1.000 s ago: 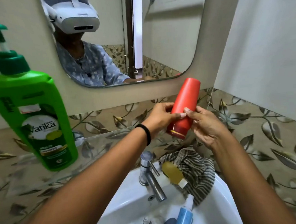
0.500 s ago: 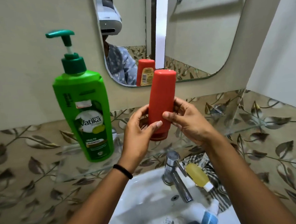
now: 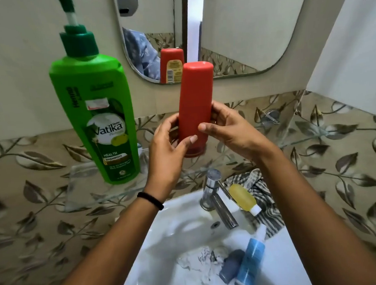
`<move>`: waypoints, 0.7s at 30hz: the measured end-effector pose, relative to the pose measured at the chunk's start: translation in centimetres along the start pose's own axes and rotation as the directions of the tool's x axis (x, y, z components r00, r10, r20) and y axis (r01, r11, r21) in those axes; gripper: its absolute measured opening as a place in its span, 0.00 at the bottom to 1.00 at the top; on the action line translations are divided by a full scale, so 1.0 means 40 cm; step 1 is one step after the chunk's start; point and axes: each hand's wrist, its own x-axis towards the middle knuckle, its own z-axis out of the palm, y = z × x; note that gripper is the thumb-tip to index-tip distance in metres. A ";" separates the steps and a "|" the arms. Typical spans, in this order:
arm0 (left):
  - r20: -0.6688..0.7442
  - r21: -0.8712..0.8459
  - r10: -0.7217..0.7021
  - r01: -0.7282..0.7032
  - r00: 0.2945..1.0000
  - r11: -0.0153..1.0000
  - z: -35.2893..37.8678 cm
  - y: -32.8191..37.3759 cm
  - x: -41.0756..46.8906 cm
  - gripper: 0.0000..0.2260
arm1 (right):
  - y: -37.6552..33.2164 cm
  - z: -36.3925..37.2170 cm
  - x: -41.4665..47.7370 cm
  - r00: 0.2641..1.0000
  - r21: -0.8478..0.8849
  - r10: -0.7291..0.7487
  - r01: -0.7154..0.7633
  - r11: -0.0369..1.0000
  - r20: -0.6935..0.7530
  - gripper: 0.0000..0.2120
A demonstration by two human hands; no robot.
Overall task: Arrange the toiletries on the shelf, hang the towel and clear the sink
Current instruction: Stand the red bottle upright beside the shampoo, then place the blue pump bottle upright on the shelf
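Upright, the red bottle (image 3: 194, 106) sits gripped between both hands' fingers (image 3: 189, 140) above the glass shelf (image 3: 93, 192).

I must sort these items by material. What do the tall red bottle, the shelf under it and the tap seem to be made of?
Tall red bottle: looks like matte opaque plastic, soft sheen.
Clear shelf: apparently glass; the leaf-patterned tiles show through it.
Shiny silver tap: probably chromed metal, with mirror-like reflections.
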 end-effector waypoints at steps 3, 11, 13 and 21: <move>-0.006 -0.042 -0.046 0.046 0.999 0.998 -0.004 0.013 -0.019 0.30 | 0.001 0.003 -0.029 0.993 -0.138 -0.037 0.021 0.990 -0.108 0.26; 0.250 0.201 0.265 -0.318 0.931 0.927 0.030 -0.069 -0.299 0.19 | 0.298 0.024 -0.363 0.428 -0.194 -0.081 -0.228 0.954 -0.900 0.10; 0.491 0.198 -0.025 -0.084 0.871 0.977 0.094 -0.140 -0.362 0.17 | 0.437 0.033 -0.448 0.335 -0.039 0.165 -0.527 0.849 -0.927 0.16; 0.678 0.578 -0.570 0.143 0.465 0.804 0.300 -0.386 -0.525 0.24 | 0.632 0.066 -0.555 0.128 0.237 0.679 -0.878 0.417 -0.722 0.27</move>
